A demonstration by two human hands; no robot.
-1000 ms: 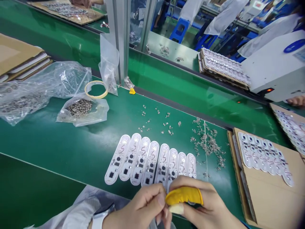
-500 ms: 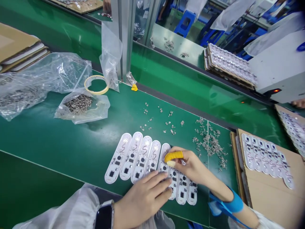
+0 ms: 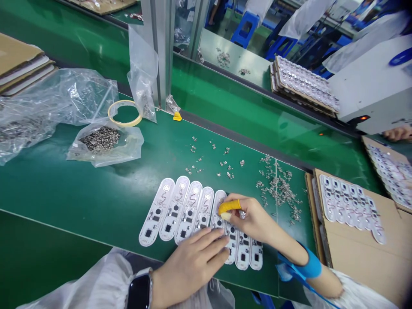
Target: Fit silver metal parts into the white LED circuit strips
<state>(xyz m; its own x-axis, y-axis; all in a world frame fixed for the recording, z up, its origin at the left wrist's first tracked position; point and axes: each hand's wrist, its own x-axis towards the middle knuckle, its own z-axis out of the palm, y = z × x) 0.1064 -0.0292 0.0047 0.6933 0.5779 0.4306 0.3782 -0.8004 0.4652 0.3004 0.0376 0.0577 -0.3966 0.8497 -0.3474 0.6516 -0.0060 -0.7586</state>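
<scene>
1. Eight white, round-ended circuit boards (image 3: 180, 210) lie side by side in one row on the green table (image 3: 96, 197).
2. My left hand (image 3: 193, 262) lies flat, fingers spread, on the row's near edge.
3. My right hand (image 3: 247, 219), with one yellow rubber finger cot (image 3: 229, 206), pinches at the fifth board's top.
4. Loose metal bits (image 3: 280, 191) lie scattered just beyond the row.
</scene>
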